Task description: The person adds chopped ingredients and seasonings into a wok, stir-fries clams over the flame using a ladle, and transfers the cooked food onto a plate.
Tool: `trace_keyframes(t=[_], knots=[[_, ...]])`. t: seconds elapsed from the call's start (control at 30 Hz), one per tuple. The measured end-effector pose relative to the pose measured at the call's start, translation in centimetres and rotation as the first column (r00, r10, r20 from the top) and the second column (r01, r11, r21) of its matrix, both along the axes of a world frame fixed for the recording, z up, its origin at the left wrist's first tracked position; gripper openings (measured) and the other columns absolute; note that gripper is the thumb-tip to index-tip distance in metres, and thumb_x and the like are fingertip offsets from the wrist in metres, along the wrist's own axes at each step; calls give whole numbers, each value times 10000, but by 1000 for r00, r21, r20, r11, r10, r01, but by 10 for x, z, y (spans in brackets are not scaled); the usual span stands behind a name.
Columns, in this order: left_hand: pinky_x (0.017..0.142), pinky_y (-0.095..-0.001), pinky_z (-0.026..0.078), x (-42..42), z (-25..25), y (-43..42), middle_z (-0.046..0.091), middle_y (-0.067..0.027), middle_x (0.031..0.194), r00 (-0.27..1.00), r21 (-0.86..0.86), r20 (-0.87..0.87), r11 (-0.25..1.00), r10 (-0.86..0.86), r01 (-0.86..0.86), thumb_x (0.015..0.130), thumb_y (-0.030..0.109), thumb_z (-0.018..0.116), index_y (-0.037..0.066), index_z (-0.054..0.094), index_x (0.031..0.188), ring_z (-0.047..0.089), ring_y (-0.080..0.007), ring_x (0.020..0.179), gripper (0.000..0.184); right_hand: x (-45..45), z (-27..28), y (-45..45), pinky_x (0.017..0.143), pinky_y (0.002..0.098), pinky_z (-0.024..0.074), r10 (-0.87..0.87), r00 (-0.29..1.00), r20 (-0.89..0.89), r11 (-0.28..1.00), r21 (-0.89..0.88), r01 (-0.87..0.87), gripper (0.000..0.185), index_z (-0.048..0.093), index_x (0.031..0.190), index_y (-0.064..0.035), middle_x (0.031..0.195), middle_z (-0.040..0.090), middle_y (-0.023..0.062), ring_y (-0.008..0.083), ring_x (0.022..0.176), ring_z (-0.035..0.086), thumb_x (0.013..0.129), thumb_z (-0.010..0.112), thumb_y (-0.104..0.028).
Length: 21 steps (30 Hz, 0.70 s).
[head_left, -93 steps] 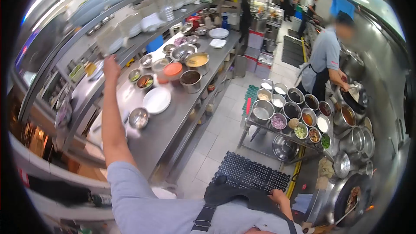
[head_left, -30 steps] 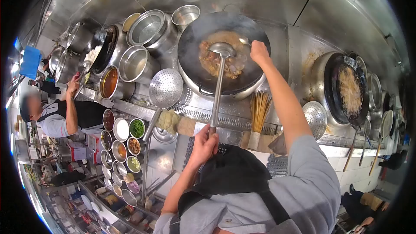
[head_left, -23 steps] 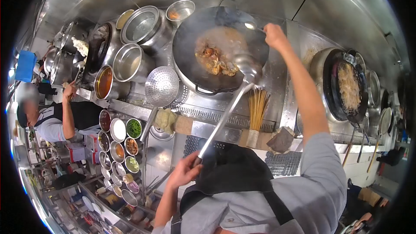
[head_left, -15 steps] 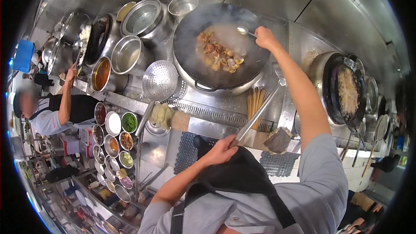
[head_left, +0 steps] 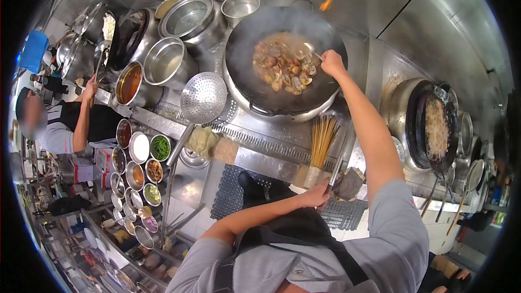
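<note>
My right hand (head_left: pixel 332 64) is closed on a small metal spoon (head_left: pixel 311 49), whose bowl is over the food at the right side of a large black wok (head_left: pixel 241 76). Steam rises from the clams (head_left: pixel 285 65) and brownish sauce in the wok. My left hand (head_left: pixel 316 194), in front of my apron, is closed round the lower end of a long-handled metal cooking tool (head_left: pixel 340 157). The tool slants up toward the stove, and its head is hidden behind my right forearm. Just beside that handle stands a bundled bamboo brush (head_left: pixel 323 144).
A perforated skimmer (head_left: pixel 203 97) lies left of the wok, near metal pots (head_left: pixel 163 62). Bowls of ingredients (head_left: pixel 139 149) stand at left, where a co-worker (head_left: pixel 81 119) works with a pan. A second wok (head_left: pixel 437 125) with frothing contents is at right. A small flame (head_left: pixel 325 4) shows behind the wok.
My left hand has moved right with the long-handled tool, which now stands steeper. The spoon has shifted slightly over the clams, which are spread wider. A flame has appeared behind the wok.
</note>
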<state>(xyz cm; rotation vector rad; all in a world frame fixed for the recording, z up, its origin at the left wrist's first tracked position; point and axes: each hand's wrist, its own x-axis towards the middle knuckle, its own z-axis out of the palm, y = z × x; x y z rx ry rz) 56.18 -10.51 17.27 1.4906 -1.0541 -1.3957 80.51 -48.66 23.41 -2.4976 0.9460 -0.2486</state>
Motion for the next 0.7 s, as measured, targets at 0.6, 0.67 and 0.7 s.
trace_keyframes(t=[0.6,0.67,0.7], knots=[[821,-336,549,195,231,240,681,-139,1080,549,-389,172,568,818,-725,932,96,691,-12,710,1124,679,-202,910,221,-94,256,256,705,340,508,561,784,265,804,53,-593,205,725,1056,31,898,716,159,236,752,664,901,640,-73],[849,-338,532,193,277,297,676,-138,1088,369,-549,260,451,892,-704,905,96,719,-10,717,1099,668,-216,957,221,-92,301,324,652,307,476,681,683,264,688,88,-721,183,723,1033,35,826,677,132,198,688,614,886,653,-51],[871,-338,517,188,295,327,678,-133,1084,279,-619,308,414,910,-667,890,105,736,-11,719,1090,658,-224,987,232,-90,320,357,627,298,460,739,615,273,616,94,-782,174,722,1021,35,789,652,119,188,660,591,875,662,-37]])
